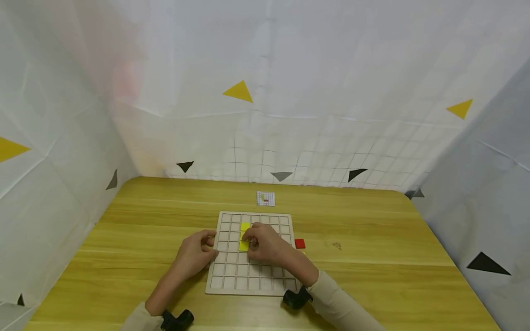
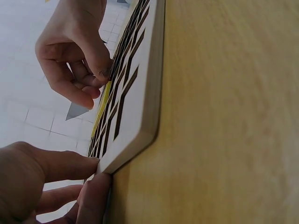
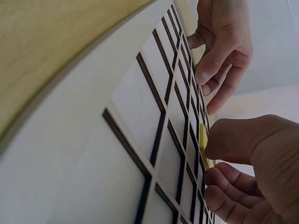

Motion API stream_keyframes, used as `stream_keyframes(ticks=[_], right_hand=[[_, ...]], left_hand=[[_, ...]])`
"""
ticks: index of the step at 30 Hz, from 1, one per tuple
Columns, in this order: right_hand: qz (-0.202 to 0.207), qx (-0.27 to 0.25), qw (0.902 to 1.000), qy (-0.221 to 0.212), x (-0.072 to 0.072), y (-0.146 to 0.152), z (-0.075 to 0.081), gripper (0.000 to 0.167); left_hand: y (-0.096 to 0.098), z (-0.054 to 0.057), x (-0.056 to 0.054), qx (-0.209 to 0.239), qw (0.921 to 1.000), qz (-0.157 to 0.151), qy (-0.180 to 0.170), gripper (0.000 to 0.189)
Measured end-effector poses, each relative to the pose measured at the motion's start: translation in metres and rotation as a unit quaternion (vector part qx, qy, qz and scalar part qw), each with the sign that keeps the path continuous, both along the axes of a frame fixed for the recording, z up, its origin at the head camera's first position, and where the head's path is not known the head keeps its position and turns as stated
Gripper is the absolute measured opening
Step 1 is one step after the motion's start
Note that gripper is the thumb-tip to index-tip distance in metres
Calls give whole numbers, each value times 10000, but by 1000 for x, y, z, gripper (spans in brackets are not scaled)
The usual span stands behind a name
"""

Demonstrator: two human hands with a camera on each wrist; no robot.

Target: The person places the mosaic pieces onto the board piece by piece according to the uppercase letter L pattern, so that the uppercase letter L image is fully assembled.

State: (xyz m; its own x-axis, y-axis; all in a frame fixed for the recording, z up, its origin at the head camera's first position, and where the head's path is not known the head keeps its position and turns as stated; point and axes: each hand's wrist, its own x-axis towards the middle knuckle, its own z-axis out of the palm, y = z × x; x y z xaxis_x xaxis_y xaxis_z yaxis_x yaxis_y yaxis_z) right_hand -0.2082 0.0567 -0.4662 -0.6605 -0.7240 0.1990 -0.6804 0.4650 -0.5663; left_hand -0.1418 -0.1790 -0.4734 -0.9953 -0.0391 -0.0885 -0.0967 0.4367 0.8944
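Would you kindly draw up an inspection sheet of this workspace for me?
Surface: wood-grain table, with a small dark mark on its right part.
Job's things: grid board flat on the table; yellow tiles in one column on it, partly covered; red tile beside its right edge; small printed card beyond its far edge.
Clutter: nothing seen.
Hands: left hand holds the board's left edge; right hand touches the yellow tiles, whether pinching is unclear.
Cables: nothing seen.
Surroundings: white sheets with yellow, black and grey triangles.
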Motion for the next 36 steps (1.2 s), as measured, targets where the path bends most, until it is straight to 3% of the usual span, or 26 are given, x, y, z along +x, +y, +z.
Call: stream_keyframes(ticks=[13,22,36], right_hand=[[-184,-20,9998,-51,1,21,9,28],[-270,94,9995,134,-2,38,14,28],[-576,176,9981,-87,-1,70,14,29]], left_hand=[[-1,1,0,-141,9999,4,31,52],[-1,2,0,-160,9999,21,12,52],[1,3,0,-149,9999,16,-83,53]])
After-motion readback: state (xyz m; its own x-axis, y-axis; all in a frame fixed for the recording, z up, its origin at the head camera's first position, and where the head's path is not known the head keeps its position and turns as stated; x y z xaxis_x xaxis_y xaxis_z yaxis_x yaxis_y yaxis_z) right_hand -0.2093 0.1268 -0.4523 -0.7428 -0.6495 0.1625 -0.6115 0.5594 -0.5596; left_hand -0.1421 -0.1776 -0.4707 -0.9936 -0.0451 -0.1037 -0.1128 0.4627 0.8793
